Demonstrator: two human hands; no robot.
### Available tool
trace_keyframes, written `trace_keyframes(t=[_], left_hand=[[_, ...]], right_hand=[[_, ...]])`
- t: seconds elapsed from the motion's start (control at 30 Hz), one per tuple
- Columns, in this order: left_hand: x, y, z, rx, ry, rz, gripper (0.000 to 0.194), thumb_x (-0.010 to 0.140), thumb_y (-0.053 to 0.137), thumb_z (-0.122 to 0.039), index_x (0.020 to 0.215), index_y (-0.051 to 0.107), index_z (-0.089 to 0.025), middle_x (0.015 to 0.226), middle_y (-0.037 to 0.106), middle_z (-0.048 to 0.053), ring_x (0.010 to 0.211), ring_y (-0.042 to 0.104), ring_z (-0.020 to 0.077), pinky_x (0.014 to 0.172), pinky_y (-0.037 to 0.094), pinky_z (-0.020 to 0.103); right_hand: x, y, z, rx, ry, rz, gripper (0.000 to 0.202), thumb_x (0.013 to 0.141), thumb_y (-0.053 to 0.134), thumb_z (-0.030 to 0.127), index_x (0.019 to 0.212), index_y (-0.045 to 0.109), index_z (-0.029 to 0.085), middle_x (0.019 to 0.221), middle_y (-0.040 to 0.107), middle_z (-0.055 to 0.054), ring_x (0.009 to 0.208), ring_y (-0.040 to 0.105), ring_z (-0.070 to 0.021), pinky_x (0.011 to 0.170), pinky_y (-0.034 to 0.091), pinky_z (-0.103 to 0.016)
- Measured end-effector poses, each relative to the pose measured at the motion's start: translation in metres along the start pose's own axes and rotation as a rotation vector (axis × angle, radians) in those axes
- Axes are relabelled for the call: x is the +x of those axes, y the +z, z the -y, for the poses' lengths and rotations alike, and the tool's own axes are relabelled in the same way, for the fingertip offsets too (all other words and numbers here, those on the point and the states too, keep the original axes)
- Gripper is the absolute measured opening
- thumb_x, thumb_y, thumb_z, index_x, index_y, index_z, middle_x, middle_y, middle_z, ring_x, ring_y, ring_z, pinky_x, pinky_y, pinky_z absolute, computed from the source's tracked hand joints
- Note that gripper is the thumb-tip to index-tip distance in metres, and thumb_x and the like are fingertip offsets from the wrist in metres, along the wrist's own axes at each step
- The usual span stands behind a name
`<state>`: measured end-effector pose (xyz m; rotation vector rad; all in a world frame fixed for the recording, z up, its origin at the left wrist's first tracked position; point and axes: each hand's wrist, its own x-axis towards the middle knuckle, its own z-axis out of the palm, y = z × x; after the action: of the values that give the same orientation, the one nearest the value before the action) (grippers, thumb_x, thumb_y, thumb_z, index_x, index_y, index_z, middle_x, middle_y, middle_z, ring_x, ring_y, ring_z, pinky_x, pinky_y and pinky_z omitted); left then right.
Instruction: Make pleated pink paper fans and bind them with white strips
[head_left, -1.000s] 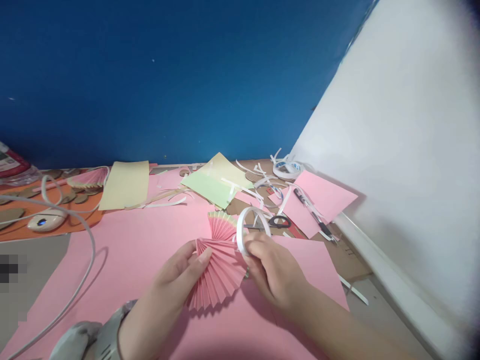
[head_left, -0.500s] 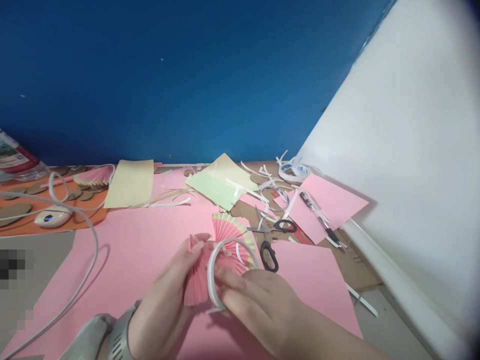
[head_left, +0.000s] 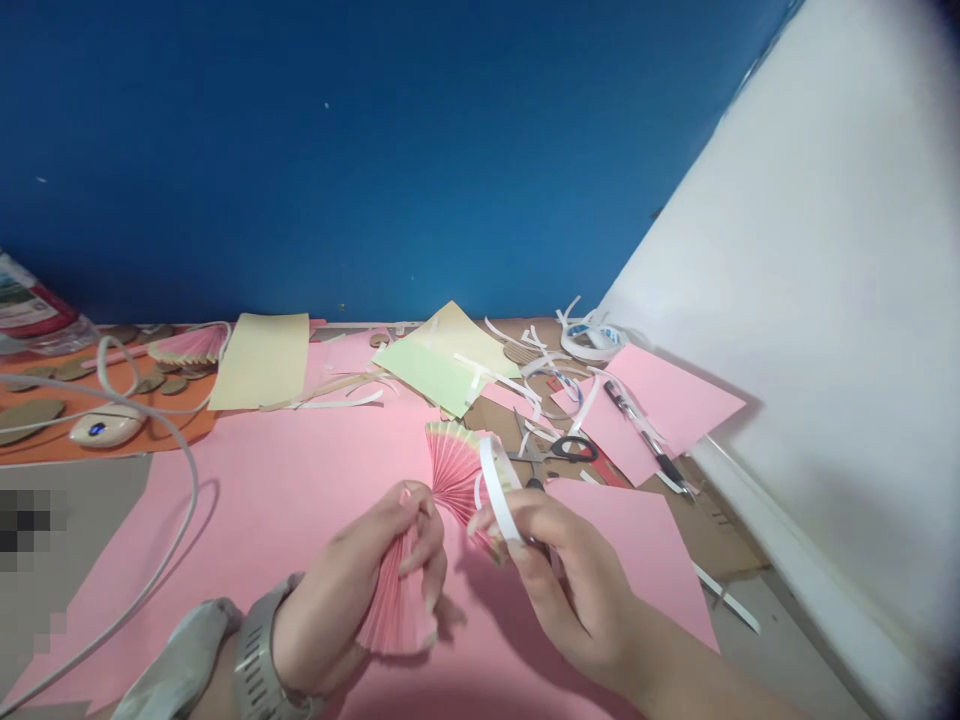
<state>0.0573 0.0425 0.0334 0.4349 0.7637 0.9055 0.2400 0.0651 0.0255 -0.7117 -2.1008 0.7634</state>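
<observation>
My left hand [head_left: 390,570] is closed around a pink pleated paper fan [head_left: 394,610], its folds spreading downward below the fingers. In my right hand [head_left: 577,580] is a white roll of tape [head_left: 497,490], held upright on edge between thumb and fingers. Between the hands, a second pleated fan [head_left: 456,460], pink with a pale green-yellow rim, is spread open. The right hand and the tape cover part of it; whether that hand touches it I cannot tell. Just behind the right hand lie black-handled scissors [head_left: 574,449], partly hidden.
Large pink paper [head_left: 300,510] lies under the hands. Farther back are yellow and green sheets [head_left: 450,365], loose white strips [head_left: 495,378], another tape roll [head_left: 592,340] and a pen [head_left: 649,440]. On the left, a white cable [head_left: 191,490] runs past a pale device [head_left: 107,427].
The tape roll has moved up and right with my right hand, away from the left. My left hand has turned, and its fan now points downward.
</observation>
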Motion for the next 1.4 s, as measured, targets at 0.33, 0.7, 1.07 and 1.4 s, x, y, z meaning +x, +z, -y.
trace_keyframes(t=[0.33,0.7,1.07,1.4], left_hand=[[-0.013,0.001,0.009,0.153,-0.165,0.36,0.032,0.087,0.048,-0.042,0.067,0.044,-0.017,0.053,0.034,-0.008,0.035,0.028,0.0011,0.036,0.024,0.014],[-0.014,0.002,0.007,0.41,-0.178,0.246,0.026,0.082,0.058,-0.031,0.103,0.048,-0.02,0.06,0.045,-0.007,0.048,0.042,0.0067,0.054,0.041,0.021],[-0.009,0.007,-0.003,0.965,0.132,-0.011,0.024,0.09,0.042,-0.038,0.096,0.055,-0.018,0.074,0.064,0.003,0.068,0.06,0.016,0.065,0.046,0.025],[-0.002,-0.003,0.0,0.626,0.335,-0.133,0.019,0.088,0.05,-0.035,0.082,0.051,-0.017,0.059,0.061,-0.001,0.048,0.058,0.0111,0.048,0.044,0.022]], right_hand=[[0.006,0.006,0.012,0.54,0.488,0.185,0.017,0.097,0.029,0.03,0.102,0.043,0.021,0.099,0.051,-0.004,0.09,0.054,-0.0121,0.081,0.048,-0.028],[0.007,0.003,0.01,0.568,0.518,0.201,0.011,0.085,0.058,0.027,0.085,0.049,0.021,0.073,0.052,0.003,0.063,0.057,-0.0101,0.057,0.046,-0.022],[0.006,-0.002,-0.008,0.186,0.442,-0.196,0.008,0.087,0.054,0.028,0.085,0.048,0.022,0.074,0.051,0.004,0.064,0.052,-0.01,0.057,0.045,-0.02],[0.006,0.003,-0.007,0.15,0.435,-0.324,0.009,0.089,0.052,0.029,0.086,0.045,0.023,0.072,0.052,0.004,0.061,0.052,-0.0098,0.054,0.043,-0.02]])
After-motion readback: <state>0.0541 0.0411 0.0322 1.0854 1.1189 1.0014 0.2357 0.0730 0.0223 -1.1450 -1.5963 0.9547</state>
